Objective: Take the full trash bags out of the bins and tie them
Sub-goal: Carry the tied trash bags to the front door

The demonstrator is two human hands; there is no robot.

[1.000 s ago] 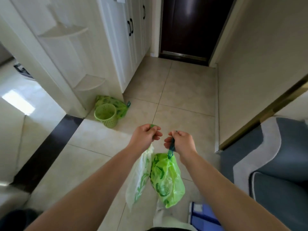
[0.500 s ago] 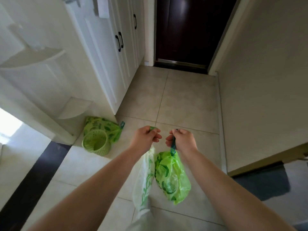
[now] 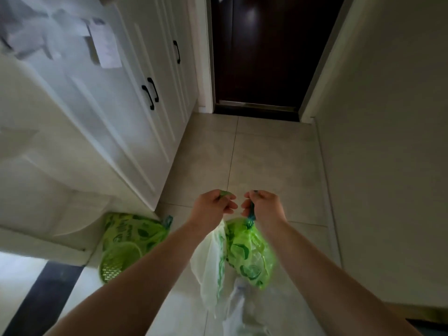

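Observation:
My right hand [image 3: 263, 206] grips the blue drawstring of a full green leaf-print trash bag [image 3: 251, 253], which hangs closed below it. My left hand [image 3: 214, 206] grips the top of a pale, whitish bag with green print [image 3: 209, 260] that hangs beside the green one. Both hands are held close together at waist height above the tiled floor. A small green mesh bin [image 3: 116, 261] lies on the floor at the lower left, with another green leaf-print bag [image 3: 132, 232] right behind it against the cabinet.
White cabinets with black handles [image 3: 150, 93] line the left side. A dark door [image 3: 261, 54] closes the corridor ahead and a plain wall [image 3: 388, 141] runs along the right. Beige floor tiles [image 3: 266, 161] stretch between them. A dark floor strip [image 3: 41, 299] crosses the lower left.
The view has advanced along the corridor toward the dark door; the bin and the bag beside it now lie closer at my lower left. Both hands keep their hold on the bags.

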